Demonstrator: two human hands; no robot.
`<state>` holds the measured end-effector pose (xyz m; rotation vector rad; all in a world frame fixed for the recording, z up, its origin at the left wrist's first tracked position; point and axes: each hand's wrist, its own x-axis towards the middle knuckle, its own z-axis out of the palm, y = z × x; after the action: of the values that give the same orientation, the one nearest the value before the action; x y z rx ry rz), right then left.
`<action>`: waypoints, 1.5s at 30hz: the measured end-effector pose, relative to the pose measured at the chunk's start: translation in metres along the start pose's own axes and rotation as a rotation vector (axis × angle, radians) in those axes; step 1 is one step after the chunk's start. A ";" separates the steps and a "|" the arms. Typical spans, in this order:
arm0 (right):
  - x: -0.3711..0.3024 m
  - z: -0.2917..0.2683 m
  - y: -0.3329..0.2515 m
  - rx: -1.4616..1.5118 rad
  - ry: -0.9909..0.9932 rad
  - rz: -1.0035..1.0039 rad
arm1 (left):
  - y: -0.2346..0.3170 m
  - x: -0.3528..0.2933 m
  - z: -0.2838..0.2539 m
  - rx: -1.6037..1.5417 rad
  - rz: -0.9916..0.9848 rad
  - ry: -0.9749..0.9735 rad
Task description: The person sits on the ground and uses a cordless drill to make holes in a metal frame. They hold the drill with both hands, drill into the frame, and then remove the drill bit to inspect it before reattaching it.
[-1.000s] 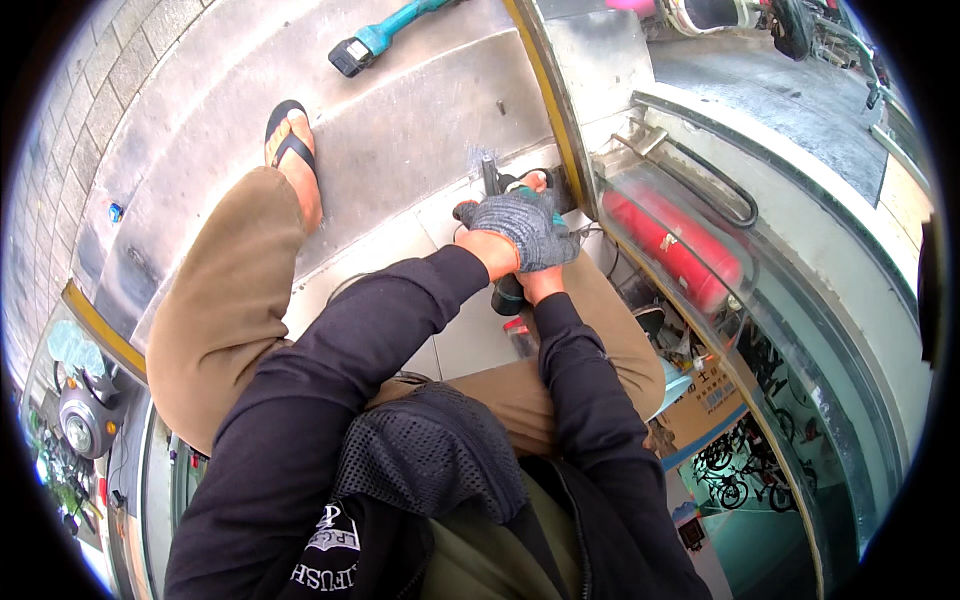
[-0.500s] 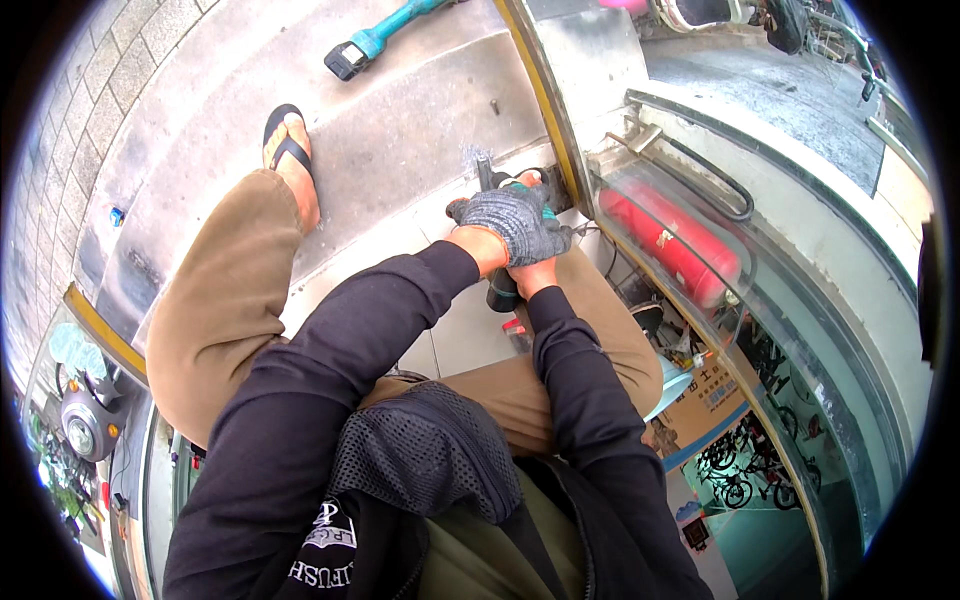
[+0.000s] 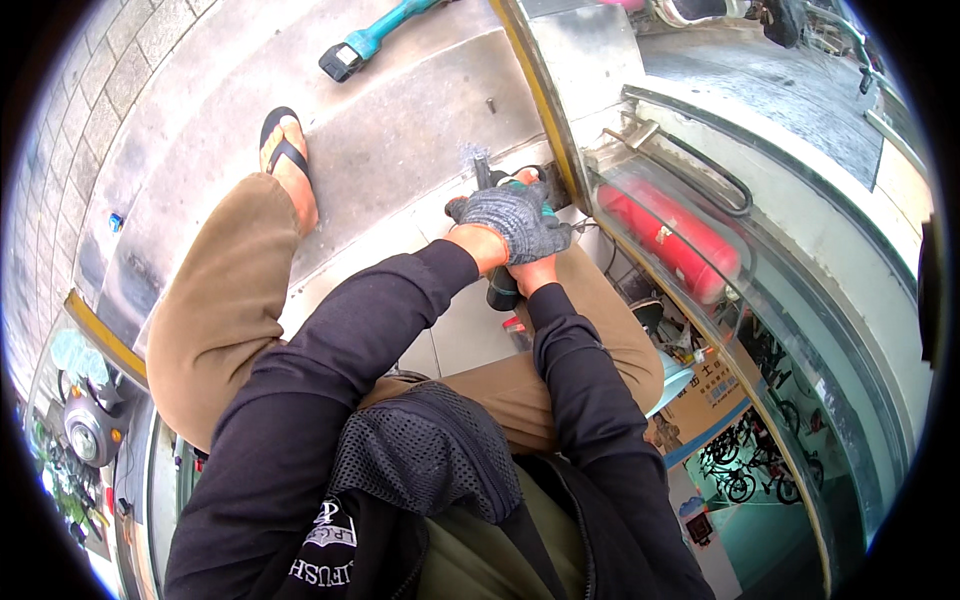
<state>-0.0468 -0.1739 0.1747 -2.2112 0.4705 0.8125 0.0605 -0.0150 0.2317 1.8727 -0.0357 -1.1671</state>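
Observation:
My left hand [image 3: 512,222], in a grey knitted glove with an orange cuff, is closed over the top of a teal and black power tool [image 3: 503,291]. Just below it, my right hand [image 3: 535,272] grips the same tool; its fingers are mostly hidden under the glove. The tool's black rounded end shows beside my right wrist. Its dark front part points away from me, close to the edge of the grey stone step [image 3: 400,130]. A pale scuffed patch marks the stone there. What the tool's tip touches is too small to tell.
A teal tool with a black battery [image 3: 343,62] lies farther up the step, and a small bolt-like piece [image 3: 491,104] rests nearer. To the right, a red fire extinguisher [image 3: 675,235] sits behind glass along a yellow-edged frame [image 3: 545,95]. A cardboard box [image 3: 700,400] stands below.
The view has shifted very slightly. Both hands stay on the power tool in the same place.

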 end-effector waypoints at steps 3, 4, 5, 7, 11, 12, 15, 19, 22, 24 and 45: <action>0.001 -0.002 -0.005 0.045 -0.010 0.051 | 0.000 0.001 0.000 0.004 0.017 -0.001; 0.001 -0.003 -0.007 0.026 -0.018 0.043 | -0.001 0.000 -0.001 0.003 0.027 0.002; 0.001 -0.003 -0.009 0.006 -0.027 0.036 | -0.004 0.001 0.002 -0.002 0.034 0.029; 0.001 -0.003 -0.010 -0.071 -0.021 -0.030 | -0.008 0.002 0.006 -0.008 0.040 0.067; -0.004 -0.003 -0.011 0.053 0.037 -0.036 | -0.006 -0.001 0.006 0.014 0.018 0.074; -0.004 -0.003 -0.011 0.074 0.041 -0.015 | -0.006 -0.002 0.007 0.021 0.025 0.099; -0.001 -0.006 -0.009 -0.005 -0.023 0.028 | -0.004 -0.002 -0.004 -0.002 0.008 0.029; -0.001 -0.009 -0.013 -0.007 -0.073 0.088 | -0.003 -0.003 -0.007 -0.019 -0.010 -0.007; 0.001 -0.009 -0.010 -0.077 -0.069 0.103 | 0.002 -0.003 -0.013 0.000 -0.027 -0.049; -0.002 -0.012 -0.014 -0.080 -0.074 0.033 | 0.002 -0.009 -0.014 0.019 -0.040 -0.044; -0.008 -0.002 -0.042 0.267 0.030 0.237 | -0.091 -0.045 -0.009 -0.356 -0.223 0.273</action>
<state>-0.0289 -0.1466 0.2023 -1.9458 0.8189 0.7881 0.0049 0.0651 0.2013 1.7261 0.5124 -0.9773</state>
